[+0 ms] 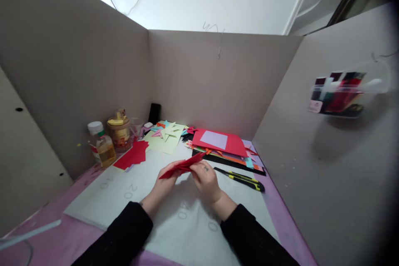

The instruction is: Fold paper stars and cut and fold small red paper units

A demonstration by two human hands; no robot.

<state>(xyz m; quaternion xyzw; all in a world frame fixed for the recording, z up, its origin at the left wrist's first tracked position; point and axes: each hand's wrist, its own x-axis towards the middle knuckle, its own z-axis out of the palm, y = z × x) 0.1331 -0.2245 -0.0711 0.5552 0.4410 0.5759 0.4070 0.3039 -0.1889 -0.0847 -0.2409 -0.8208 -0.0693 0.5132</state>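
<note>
A folded piece of red paper [183, 166] is held above the middle of the white mat [156, 199]. My left hand [168, 178] grips its left side from below, partly covered by the paper. On the right side, my right hand [205, 176] pinches the paper between thumb and fingers. To the right of my right hand lie a black and yellow utility knife [246, 182] and, beside it, a second slim black and yellow tool [225, 171]. Several red paper sheets [134, 154] rest to the left of my left hand.
A stack of coloured paper topped by a red sheet [237, 144] lies at the back right. Folded paper stars [170, 131] sit on pale green paper at the back. A bottle [106, 149] and a lidded cup [120, 133] stand left. Grey partitions [212, 79] enclose the desk.
</note>
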